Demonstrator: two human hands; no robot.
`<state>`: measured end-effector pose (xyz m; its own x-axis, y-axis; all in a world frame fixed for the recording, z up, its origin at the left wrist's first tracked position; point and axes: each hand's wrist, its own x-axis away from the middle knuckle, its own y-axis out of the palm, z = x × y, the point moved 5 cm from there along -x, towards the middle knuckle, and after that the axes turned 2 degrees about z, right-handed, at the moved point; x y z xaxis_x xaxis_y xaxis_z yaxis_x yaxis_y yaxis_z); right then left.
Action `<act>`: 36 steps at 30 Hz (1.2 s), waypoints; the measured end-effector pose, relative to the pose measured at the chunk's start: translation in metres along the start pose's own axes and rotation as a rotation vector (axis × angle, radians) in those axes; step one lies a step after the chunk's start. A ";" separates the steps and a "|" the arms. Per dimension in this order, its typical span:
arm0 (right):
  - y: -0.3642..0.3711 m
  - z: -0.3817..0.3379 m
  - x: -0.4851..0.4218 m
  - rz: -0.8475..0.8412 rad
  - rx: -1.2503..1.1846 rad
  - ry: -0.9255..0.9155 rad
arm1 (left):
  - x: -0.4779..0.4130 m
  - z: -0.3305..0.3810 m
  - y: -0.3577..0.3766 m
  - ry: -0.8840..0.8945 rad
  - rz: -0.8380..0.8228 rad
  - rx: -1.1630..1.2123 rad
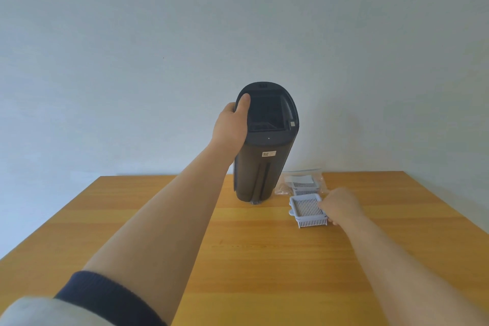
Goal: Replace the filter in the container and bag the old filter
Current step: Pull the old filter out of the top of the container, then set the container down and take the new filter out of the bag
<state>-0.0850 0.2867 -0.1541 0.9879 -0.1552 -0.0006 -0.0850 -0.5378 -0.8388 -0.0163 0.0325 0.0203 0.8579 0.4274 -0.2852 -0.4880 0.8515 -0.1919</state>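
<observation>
One dark container [266, 140], two white filters, one loose [308, 209], one inside the single clear bag [304, 182], one wooden table [264, 259], two hands.

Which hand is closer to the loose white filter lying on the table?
Right. The right hand touches the filter's right edge; the left hand grips the container's top, well away.

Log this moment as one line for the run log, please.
left hand: gripping container top | right hand: on loose filter | bag: holds other filter | slot: empty
</observation>
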 end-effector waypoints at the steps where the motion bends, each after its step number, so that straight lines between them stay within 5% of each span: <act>1: 0.002 0.002 -0.002 -0.004 0.013 0.004 | 0.000 0.001 0.000 0.001 0.000 0.000; 10: -0.005 -0.007 0.002 0.033 0.123 -0.037 | 0.004 0.006 0.007 0.017 -0.016 0.013; 20: -0.025 -0.100 0.052 -0.153 -0.553 -0.499 | 0.011 0.010 0.013 -0.022 -0.058 0.097; 29: -0.030 -0.117 0.056 -0.136 -0.731 -0.501 | 0.003 0.008 0.003 -0.118 -0.048 0.211; 36: -0.027 -0.127 0.059 -0.105 -0.629 -0.489 | -0.019 -0.001 -0.010 -0.198 -0.054 0.337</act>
<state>-0.0415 0.1864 -0.0626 0.9275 0.2239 -0.2993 0.0978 -0.9182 -0.3838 -0.0280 0.0154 0.0267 0.9114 0.4015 -0.0906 -0.3894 0.9123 0.1266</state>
